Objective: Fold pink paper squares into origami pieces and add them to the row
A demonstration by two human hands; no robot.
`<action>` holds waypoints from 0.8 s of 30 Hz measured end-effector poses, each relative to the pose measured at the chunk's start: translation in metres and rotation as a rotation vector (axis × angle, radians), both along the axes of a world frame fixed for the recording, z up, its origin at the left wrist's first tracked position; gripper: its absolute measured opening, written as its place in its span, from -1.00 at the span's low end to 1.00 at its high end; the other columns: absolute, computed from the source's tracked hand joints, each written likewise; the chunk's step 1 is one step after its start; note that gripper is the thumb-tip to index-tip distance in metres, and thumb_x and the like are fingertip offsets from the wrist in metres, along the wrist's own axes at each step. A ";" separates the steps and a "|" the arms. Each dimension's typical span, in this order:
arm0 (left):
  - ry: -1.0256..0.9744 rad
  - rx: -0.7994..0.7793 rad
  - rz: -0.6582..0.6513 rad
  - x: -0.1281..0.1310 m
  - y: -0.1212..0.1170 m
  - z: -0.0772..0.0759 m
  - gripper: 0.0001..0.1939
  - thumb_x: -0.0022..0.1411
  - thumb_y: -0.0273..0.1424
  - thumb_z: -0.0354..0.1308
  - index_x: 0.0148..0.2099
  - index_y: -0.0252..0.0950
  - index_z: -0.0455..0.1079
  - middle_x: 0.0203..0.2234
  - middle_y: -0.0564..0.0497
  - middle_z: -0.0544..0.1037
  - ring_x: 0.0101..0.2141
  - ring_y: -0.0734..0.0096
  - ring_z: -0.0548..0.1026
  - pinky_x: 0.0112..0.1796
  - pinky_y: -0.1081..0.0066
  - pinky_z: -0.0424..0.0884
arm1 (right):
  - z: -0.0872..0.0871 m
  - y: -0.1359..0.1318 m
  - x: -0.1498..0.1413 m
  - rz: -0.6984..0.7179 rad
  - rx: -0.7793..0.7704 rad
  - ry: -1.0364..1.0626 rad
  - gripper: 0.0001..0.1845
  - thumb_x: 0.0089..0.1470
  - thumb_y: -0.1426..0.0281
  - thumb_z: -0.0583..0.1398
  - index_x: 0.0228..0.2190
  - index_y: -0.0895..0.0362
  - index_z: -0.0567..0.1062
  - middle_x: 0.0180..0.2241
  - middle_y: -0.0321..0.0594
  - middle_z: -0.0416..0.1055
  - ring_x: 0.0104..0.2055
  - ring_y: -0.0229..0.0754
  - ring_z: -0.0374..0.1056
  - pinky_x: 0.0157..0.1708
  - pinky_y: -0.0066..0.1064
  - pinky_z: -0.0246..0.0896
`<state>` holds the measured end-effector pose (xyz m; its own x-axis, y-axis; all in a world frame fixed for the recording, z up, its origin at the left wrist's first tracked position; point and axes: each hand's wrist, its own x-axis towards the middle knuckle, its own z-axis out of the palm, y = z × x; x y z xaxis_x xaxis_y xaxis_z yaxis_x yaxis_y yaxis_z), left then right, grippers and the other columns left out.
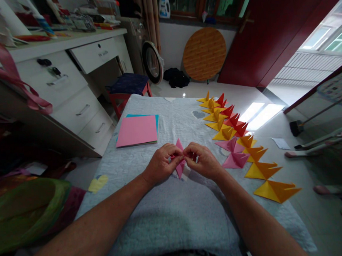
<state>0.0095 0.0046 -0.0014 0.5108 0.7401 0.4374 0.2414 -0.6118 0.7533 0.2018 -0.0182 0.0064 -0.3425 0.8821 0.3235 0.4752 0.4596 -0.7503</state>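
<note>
A folded pink origami paper (179,169) is held between my two hands over the middle of the cloth-covered table (170,108). One pointed tip rises above my fingers and another points toward me. My left hand (165,161) pinches its left side with thumb and fingers. From the other side, my right hand (200,159) pinches its right edge near the centre. My fingers hide part of the folds. To the right stand two finished-looking pink paper cranes (235,159), next to rows of yellow cranes (225,132), red cranes (240,127) and orange-yellow cranes (263,170).
A stack of square paper (138,130), pink on top with blue beneath, lies at the table's left. Beyond the table are a stool (130,84), a white desk (70,99), a washing machine with its door open (153,62) and a round wooden board (204,53).
</note>
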 end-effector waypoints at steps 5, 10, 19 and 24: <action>-0.002 0.005 0.008 0.000 0.000 -0.002 -0.87 0.31 -0.36 0.16 -0.31 -0.28 0.42 -0.44 0.05 0.47 -0.35 0.39 0.42 -0.27 0.39 0.30 | -0.003 0.000 0.000 -0.012 0.033 0.006 -0.90 -0.01 0.54 0.15 -0.43 0.11 0.40 -0.50 -0.36 0.30 -0.49 -0.34 0.22 -0.45 -0.48 0.14; 0.000 0.006 0.004 0.000 0.000 -0.002 -0.87 0.31 -0.36 0.17 -0.30 -0.28 0.42 -0.44 0.06 0.47 -0.35 0.40 0.41 -0.26 0.40 0.30 | -0.002 -0.001 -0.002 -0.015 0.060 0.013 -0.89 -0.02 0.56 0.14 -0.48 0.11 0.36 -0.50 -0.35 0.28 -0.49 -0.33 0.21 -0.46 -0.48 0.13; 0.015 -0.056 0.014 0.001 0.001 -0.003 -0.89 0.27 -0.34 0.21 -0.27 -0.27 0.45 -0.40 0.04 0.49 -0.32 0.37 0.44 -0.24 0.37 0.32 | 0.001 -0.002 -0.001 -0.023 0.035 0.000 -0.88 0.04 0.55 0.14 -0.48 0.11 0.37 -0.52 -0.36 0.27 -0.50 -0.33 0.18 -0.46 -0.48 0.09; 0.016 -0.072 0.020 0.003 0.002 -0.004 -0.86 0.29 -0.33 0.21 -0.31 -0.26 0.48 -0.44 0.07 0.52 -0.34 0.38 0.44 -0.24 0.38 0.31 | 0.004 -0.002 0.002 -0.030 0.063 -0.049 -0.86 0.08 0.55 0.13 -0.47 0.12 0.39 -0.51 -0.35 0.26 -0.48 -0.32 0.18 -0.44 -0.46 0.07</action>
